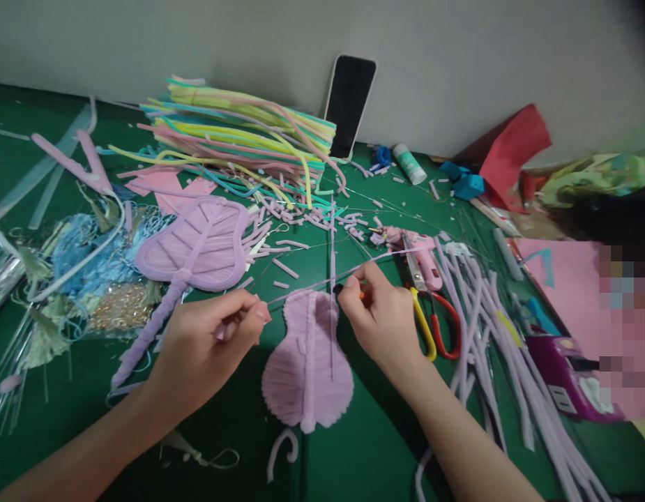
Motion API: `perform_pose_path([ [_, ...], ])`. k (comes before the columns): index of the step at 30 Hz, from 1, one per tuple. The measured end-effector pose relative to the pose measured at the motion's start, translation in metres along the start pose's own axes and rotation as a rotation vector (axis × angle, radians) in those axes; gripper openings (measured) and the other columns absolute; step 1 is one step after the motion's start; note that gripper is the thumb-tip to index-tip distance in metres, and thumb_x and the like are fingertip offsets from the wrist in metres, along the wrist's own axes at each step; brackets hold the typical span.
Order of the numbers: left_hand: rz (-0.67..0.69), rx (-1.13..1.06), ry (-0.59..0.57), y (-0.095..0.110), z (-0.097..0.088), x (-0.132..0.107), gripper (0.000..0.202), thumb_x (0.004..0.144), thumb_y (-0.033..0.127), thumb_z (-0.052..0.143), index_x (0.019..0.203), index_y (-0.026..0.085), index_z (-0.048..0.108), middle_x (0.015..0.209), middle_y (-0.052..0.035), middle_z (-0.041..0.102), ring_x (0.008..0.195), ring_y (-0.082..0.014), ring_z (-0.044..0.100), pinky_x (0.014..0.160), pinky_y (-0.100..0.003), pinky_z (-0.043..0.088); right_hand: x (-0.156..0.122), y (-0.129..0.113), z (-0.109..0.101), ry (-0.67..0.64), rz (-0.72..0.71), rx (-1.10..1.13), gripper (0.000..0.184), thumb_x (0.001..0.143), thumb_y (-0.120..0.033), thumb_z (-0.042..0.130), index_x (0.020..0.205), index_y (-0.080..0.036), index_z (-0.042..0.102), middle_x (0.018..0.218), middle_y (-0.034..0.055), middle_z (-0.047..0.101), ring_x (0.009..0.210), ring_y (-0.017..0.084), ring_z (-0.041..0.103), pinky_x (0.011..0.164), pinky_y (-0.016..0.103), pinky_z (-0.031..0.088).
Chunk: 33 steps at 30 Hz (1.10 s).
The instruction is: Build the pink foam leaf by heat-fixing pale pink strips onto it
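My left hand [212,341] is closed, its thumb and fingers pinching one end of a thin lavender pipe cleaner [296,293]. The strand stretches to the right, passing by the knuckles of my right hand [379,314]. That hand is curled round a small object with a black tip [338,288] and an orange part; its kind is mostly hidden. Below and between the hands lies a lavender gourd-shaped fan panel [285,376] with a central rib and scalloped lower edge. Another lavender strand [333,335] runs upright across it. A leaf-shaped lavender fan [217,244] with a wrapped handle rests beyond my left hand.
Red-and-yellow scissors [446,335] and a pink glue gun [429,263] lie beside my right hand. Lavender pipe cleaners [515,376] spread at right. Coloured bundles [238,132], cut scraps and a leaning phone [352,104] stand behind. Blue tassels [92,258] lie left; a person is at far right.
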<state>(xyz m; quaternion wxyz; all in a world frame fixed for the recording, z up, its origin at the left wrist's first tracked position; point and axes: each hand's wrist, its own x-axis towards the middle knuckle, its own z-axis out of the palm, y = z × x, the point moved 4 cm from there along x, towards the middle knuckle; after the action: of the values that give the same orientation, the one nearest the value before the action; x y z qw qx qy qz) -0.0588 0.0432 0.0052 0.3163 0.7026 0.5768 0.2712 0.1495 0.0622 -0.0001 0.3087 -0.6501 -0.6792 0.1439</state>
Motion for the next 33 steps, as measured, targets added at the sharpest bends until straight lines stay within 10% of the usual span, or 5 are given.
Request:
perform_pose_path([
  [18,0.071,0.178,0.08,0.003,0.001,-0.002,0.03,0.088,0.037,0.048,0.07,0.021,0.065,0.054,0.0044,0.061,0.049,-0.01,0.053,0.051,-0.021,0.037,-0.003,0.011,0.001,0.136,0.154,0.214,0.027,0.079,-0.031,0.055,0.081,-0.026,0.028,0.051,-0.013,0.036,0.036,0.008,0.034,0.042,0.022,0.025],
  [33,-0.015,0.152,0.105,-0.002,-0.003,0.002,0.03,0.087,0.04,0.049,0.07,0.022,0.066,0.058,0.0031,0.068,0.051,-0.0127,0.059,0.05,-0.023,0.04,-0.019,0.001,0.005,-0.29,0.332,0.733,0.04,0.089,-0.05,0.038,0.062,-0.021,0.044,0.059,-0.0033,0.039,0.05,0.011,0.035,0.043,0.022,0.029],
])
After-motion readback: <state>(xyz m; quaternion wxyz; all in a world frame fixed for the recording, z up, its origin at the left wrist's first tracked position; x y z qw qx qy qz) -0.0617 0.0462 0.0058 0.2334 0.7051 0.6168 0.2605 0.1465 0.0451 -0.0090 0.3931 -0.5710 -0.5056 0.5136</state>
